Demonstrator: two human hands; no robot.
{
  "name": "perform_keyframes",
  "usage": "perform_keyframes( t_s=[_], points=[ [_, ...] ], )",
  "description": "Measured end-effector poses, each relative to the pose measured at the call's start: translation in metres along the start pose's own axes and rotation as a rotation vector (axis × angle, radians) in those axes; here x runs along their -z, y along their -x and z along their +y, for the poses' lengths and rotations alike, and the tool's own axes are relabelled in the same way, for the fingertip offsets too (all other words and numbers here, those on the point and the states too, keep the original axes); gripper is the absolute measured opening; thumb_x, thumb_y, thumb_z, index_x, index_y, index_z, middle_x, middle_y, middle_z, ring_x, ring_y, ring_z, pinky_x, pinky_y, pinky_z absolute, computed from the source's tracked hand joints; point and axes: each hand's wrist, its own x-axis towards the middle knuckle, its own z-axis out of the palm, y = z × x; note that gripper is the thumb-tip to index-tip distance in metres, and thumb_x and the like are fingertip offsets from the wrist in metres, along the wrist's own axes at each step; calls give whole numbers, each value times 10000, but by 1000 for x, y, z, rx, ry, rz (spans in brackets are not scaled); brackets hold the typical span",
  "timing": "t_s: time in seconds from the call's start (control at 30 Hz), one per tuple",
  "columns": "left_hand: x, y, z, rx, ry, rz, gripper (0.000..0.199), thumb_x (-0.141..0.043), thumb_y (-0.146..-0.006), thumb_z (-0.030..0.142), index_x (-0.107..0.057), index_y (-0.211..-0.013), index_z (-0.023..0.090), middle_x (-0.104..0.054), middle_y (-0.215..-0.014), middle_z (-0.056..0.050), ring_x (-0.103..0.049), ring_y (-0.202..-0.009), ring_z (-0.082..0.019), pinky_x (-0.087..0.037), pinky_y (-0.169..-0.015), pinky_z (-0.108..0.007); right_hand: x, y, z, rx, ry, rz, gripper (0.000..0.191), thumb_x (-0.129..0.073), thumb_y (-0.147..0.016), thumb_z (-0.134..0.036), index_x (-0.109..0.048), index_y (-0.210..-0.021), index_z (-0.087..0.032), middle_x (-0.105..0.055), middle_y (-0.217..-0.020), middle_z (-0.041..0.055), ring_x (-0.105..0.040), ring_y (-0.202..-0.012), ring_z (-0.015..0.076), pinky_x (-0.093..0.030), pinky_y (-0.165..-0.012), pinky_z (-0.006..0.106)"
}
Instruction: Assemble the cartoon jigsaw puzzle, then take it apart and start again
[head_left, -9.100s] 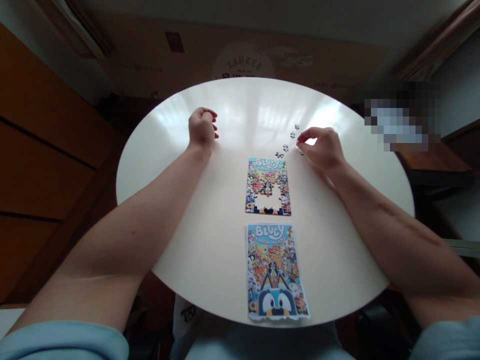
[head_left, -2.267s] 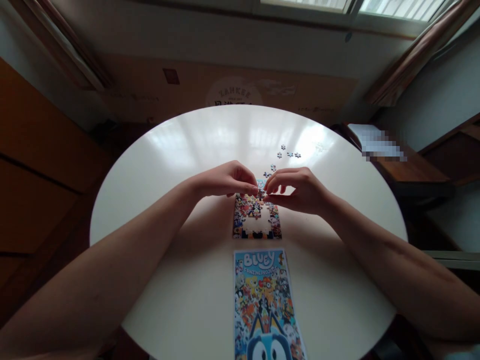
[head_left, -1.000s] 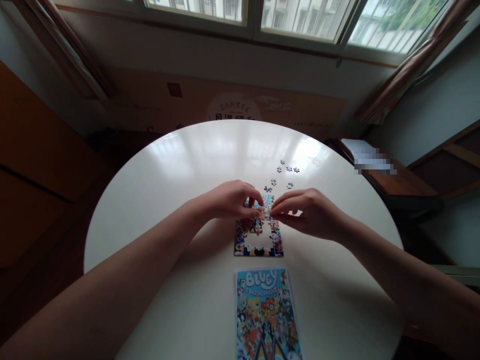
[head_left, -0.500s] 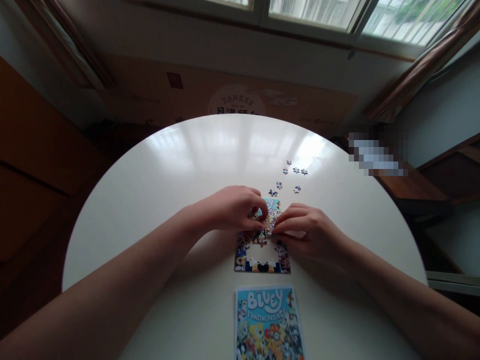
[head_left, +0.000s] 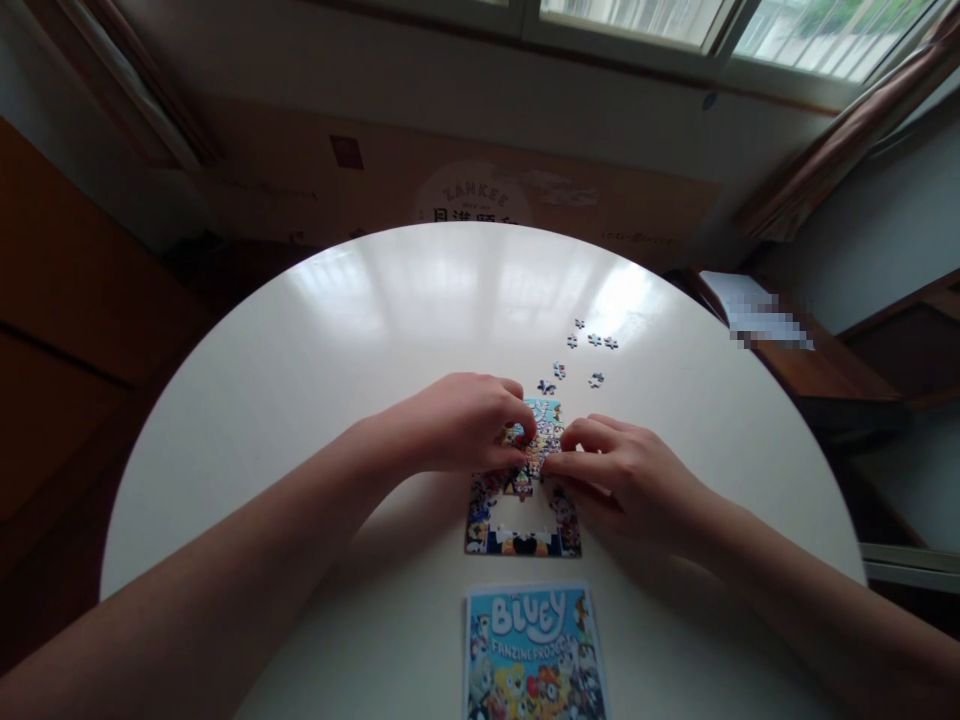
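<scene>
A partly assembled jigsaw puzzle [head_left: 480,520] lies on the white table, with a gap showing table in its lower middle. My left hand [head_left: 480,425] reaches over its left side, thumb and curled index finger on the pieces near the centre. From the right, my right hand [head_left: 619,470] has its fingertips pinched together at the middle pieces, close to my left thumb. Whatever small piece sits under either set of fingertips is hidden. Beyond the puzzle lie several loose jigsaw pieces [head_left: 595,340], and one dark piece [head_left: 546,387] is just past its top edge.
Nearer to me is a picture card [head_left: 532,650] reading "Bluey Fanzine Project". The round white table [head_left: 300,340] has a curved far edge. Behind it stands a printed brown panel [head_left: 390,190] under a window. At the right is a wooden piece of furniture [head_left: 780,370].
My right index finger has straightened slightly, and its fingertips have shifted a little at the puzzle's middle. My left hand stays nearly in place. The view has tilted slightly.
</scene>
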Motion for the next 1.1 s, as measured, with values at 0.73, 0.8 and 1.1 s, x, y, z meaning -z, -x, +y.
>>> perform_keyframes(
  t_s=[0.73, 0.8, 1.1],
  points=[
    [2, 0, 2, 22, -28, -16, 179, -700, -830, 325, -766, -992, 285, -720, -795, -22, -621, -698, -163, -380, -596, -265, 2, 5, 21, -4, -410, 194, 232, -544, -944, -170, -723, -1087, -203, -610, -711, -2, -491, -528, 51, -398, -508, 190],
    [1, 0, 4, 21, -45, -2, 182, -701, -829, 325, -762, -994, 281, -722, -799, -24, -618, -688, -164, -377, -588, -268, 4, 5, 25, -81, -398, 316, 203, -553, -943, -173, -732, -1036, -198, -652, -717, 5, -515, -531, 59, -417, -504, 196],
    [6, 0, -13, 22, -39, 337, 219, -582, -841, 159, -741, -978, 220, -704, -918, -37, -619, -765, -160, -470, -716, -289, 4, 9, 40, -384, -484, 566, 176, -604, -921, -265, -762, -944, -193, -648, -698, 13, -497, -546, 83, -360, -465, 224]
  ],
)
